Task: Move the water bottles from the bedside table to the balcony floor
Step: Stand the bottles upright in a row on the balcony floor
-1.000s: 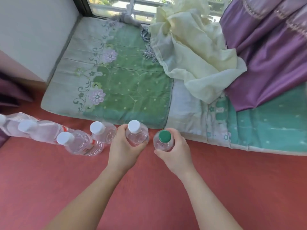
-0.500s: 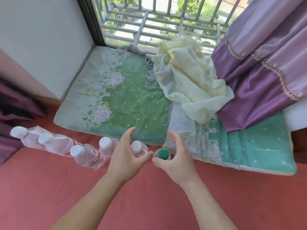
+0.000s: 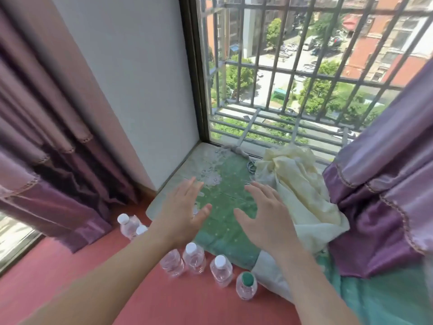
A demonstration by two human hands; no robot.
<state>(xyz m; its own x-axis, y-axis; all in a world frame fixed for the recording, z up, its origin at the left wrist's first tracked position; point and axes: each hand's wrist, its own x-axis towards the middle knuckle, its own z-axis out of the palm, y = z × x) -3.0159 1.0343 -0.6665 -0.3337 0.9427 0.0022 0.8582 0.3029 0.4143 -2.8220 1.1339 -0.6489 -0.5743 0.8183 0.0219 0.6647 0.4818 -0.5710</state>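
Several clear water bottles stand in a row on the red floor (image 3: 178, 301) along the edge of a green mat. Most have white caps, such as one (image 3: 194, 258) near the middle and another (image 3: 221, 270) to its right. The rightmost bottle (image 3: 246, 286) has a green cap. Two more white-capped bottles (image 3: 127, 225) stand at the left, partly behind my left forearm. My left hand (image 3: 182, 213) and my right hand (image 3: 267, 219) hover above the mat with fingers spread, holding nothing, well above the bottles.
A green embroidered mat (image 3: 225, 221) lies by the barred window (image 3: 281, 78). A pale yellow cloth (image 3: 302, 191) is heaped on it at the right. Purple curtains hang at the left (image 3: 51, 165) and right (image 3: 384, 195). A white wall (image 3: 131, 78) stands beside the window.
Both hands have let go of the two bottles they gripped and lifted away, fingers spreading. The view has tilted upward toward the window, so the bottles now sit lower in the frame.
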